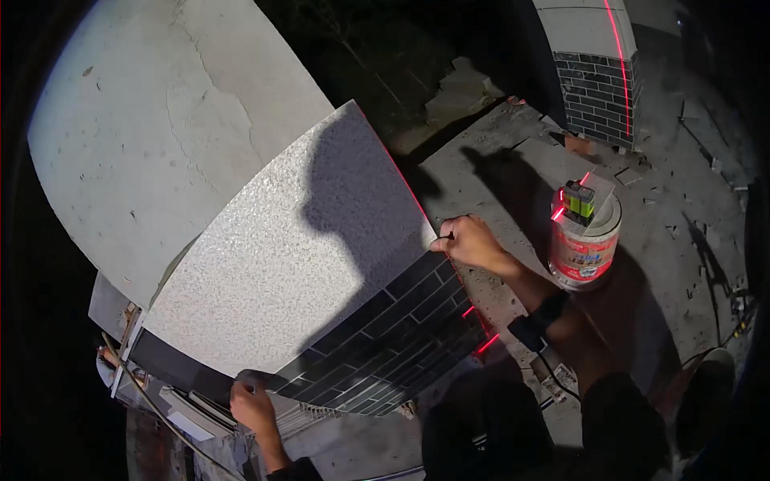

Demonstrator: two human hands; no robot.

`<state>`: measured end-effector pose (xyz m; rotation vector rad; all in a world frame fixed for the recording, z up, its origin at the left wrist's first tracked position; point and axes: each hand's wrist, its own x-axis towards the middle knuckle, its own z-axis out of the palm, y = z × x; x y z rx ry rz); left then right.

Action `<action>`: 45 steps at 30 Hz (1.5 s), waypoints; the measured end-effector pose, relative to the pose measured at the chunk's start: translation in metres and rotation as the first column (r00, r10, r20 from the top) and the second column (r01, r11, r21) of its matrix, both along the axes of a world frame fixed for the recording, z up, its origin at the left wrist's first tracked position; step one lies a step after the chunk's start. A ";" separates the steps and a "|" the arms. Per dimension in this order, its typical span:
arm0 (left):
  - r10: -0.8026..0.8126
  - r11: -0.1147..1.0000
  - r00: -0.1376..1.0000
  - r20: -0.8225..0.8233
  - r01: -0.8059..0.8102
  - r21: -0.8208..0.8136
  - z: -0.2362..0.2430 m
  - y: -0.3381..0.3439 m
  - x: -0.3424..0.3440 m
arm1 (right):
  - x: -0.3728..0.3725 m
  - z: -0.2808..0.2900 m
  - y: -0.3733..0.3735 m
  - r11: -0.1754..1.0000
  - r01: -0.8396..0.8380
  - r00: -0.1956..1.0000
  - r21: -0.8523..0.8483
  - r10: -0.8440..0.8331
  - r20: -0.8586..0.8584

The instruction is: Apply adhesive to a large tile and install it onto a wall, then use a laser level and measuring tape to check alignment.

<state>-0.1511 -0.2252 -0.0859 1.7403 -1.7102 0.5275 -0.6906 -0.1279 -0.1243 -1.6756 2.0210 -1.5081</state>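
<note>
Two hands hold a large speckled slab against a column, above dark brick-pattern tiles.

The slab [297, 264] looks like stone or stone-faced board: stiff, probably heavy, brittle at the corners and rough enough not to slip, so it is best gripped at opposite edges, as here. The right hand [472, 240] pinches its right edge with the fingers curled round it; the left hand [253, 403] is closed on the lower left corner. The slab lies against the pale plastered column [144, 136], its lower edge meeting the tiles [393, 337]. A red laser line runs down the slab's right edge, cast by a laser level [577, 200] standing on a bucket [584, 252] just right of the right hand. The concrete floor [682, 200] is dusty and littered with rubble; a second tiled column [597, 88] stands beyond. It is dark all round.
</note>
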 end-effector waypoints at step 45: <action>-0.262 0.965 0.941 -0.212 0.249 -0.086 -0.049 -0.034 0.023 | -0.005 -0.007 0.004 0.991 0.002 0.975 -0.134 -0.031 -0.219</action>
